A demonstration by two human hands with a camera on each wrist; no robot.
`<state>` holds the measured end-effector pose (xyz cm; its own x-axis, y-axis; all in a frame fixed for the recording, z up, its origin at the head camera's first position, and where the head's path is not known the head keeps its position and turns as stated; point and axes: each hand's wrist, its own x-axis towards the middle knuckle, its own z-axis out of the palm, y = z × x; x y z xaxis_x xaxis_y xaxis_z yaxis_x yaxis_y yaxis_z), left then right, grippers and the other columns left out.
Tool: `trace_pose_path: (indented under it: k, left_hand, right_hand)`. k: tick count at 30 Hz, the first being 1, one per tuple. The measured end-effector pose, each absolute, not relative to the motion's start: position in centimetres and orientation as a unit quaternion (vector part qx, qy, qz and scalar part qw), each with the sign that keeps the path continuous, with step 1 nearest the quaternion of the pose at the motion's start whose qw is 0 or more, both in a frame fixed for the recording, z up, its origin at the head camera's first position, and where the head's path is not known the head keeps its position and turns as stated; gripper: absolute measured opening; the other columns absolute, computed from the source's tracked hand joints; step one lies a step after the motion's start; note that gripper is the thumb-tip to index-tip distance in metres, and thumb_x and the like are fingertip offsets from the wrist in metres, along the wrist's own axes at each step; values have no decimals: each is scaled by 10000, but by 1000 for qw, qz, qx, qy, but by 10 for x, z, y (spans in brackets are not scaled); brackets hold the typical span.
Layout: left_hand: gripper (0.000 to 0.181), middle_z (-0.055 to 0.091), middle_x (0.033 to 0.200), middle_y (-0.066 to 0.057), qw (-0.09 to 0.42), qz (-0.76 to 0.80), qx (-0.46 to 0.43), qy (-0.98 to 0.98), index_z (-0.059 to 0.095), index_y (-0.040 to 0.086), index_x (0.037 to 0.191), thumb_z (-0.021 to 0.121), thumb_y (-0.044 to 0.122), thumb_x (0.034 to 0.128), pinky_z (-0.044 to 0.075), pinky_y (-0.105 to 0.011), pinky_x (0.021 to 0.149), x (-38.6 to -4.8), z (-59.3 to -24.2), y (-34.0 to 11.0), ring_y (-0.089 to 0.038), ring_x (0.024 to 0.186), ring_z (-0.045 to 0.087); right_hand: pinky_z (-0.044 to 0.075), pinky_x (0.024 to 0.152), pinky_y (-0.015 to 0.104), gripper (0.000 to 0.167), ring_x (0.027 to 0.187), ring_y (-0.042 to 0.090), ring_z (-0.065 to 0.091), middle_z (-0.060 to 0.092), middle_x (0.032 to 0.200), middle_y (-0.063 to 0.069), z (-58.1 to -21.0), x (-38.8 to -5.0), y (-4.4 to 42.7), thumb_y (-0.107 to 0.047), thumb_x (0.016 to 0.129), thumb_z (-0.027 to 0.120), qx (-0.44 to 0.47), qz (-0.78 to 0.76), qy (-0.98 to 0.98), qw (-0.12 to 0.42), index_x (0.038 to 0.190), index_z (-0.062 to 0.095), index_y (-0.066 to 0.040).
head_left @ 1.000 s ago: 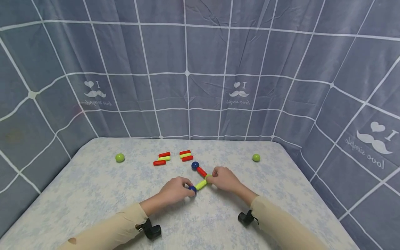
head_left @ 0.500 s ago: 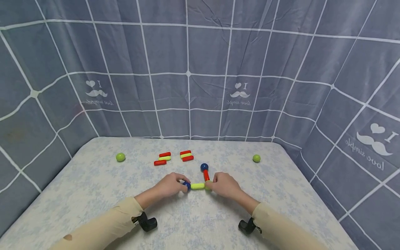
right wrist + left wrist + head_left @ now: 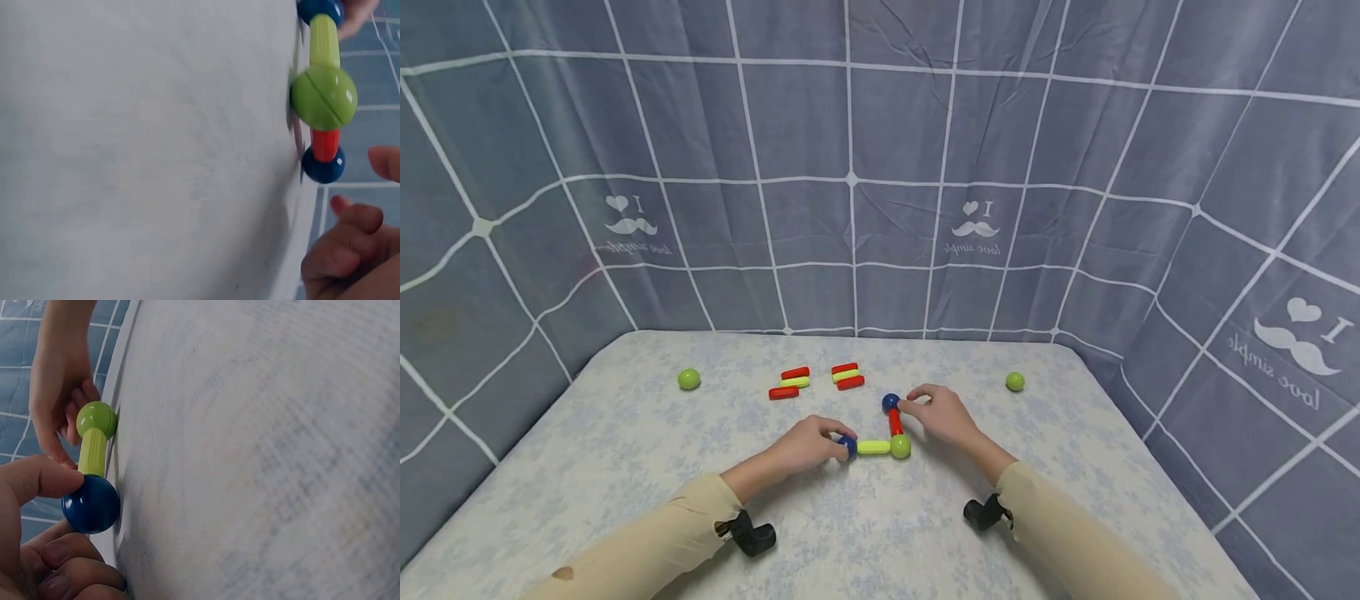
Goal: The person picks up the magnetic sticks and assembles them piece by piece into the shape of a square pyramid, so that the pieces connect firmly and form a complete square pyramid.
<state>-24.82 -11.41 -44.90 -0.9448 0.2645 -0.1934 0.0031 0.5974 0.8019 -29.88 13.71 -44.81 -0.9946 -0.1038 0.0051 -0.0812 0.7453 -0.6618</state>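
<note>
An L-shaped chain of balls and rods lies on the table. Its corner is a green ball [image 3: 900, 447]; a yellow-green rod [image 3: 873, 447] runs left from it to a blue ball [image 3: 91, 505]. My left hand [image 3: 808, 443] pinches that blue ball between thumb and fingers. From the corner a red rod [image 3: 895, 422] leads away to a second blue ball [image 3: 891, 403]. Beside this far ball is my right hand [image 3: 942, 414], its thumb and index finger spread. In the right wrist view a gap shows between the fingers and the far blue ball [image 3: 324, 165].
Two small groups of red and yellow-green rods lie farther back, one with a red rod [image 3: 784, 393] in front, the other with a red rod [image 3: 851, 382]. Single green balls rest at far left [image 3: 688, 379] and far right [image 3: 1015, 382]. A grey-blue curtain [image 3: 850, 217] hangs behind the table.
The chain has swung so its yellow-green rod lies level and the red rod points away. My right hand has let go of the green corner ball and moved up to the far blue ball.
</note>
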Motion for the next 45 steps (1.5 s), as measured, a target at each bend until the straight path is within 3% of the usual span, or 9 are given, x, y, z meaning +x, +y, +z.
trace_pose_path:
  k: [4,12,17,22,31,40,45]
  left_hand:
    - [289,672,1144,-18,148,441,74,882,782,210,1101,757,174,815,409,-306,645,-247,-448,-114,-197,798,522]
    - [312,672,1136,-17,150,444,79,880,782,209,1109,771,177,799,398,-304,643,-248,-448,-113,-188,802,512]
    - [358,613,915,-32,141,444,90,880,766,197,1160,792,192,803,352,-300,610,-250,-451,-115,-178,744,463]
    - [358,590,801,-32,99,457,74,881,756,174,1165,802,244,816,361,-297,588,-252,-454,-124,-171,699,466]
    - [329,498,631,-24,19,458,11,889,725,90,1194,724,188,881,369,-305,518,-262,-450,-153,-169,545,449]
    - [361,558,810,-73,-31,437,-43,898,669,77,1265,674,200,926,402,-312,526,-282,-453,-183,-173,585,490]
    - [388,567,908,-96,-44,415,-65,906,658,75,1289,694,170,915,385,-310,563,-290,-457,-190,-194,683,487]
  right_hand:
    - [485,689,317,406,848,184,617,700,1143,62,-453,-315,134,-428,909,708,-53,-398,915,41,1221,718,-170]
    - [465,624,282,401,740,171,585,700,1079,69,-462,-324,131,-344,885,754,-54,-414,906,73,1209,728,-109]
    - [467,640,289,399,763,181,583,694,1101,73,-464,-325,131,-349,880,755,-47,-421,903,70,1198,728,-109]
    - [462,649,284,373,771,189,577,691,1091,74,-465,-324,130,-340,882,751,-38,-428,900,72,1176,734,-111]
    - [452,645,282,376,773,182,566,685,1135,85,-464,-323,130,-339,881,753,-39,-424,903,66,1172,736,-102]
    - [447,696,298,390,852,194,560,669,1236,99,-467,-326,130,-359,875,756,-44,-424,902,67,1176,740,-112]
    - [447,688,302,383,812,193,560,669,1235,85,-467,-327,130,-370,873,759,-38,-430,899,74,1171,741,-130]
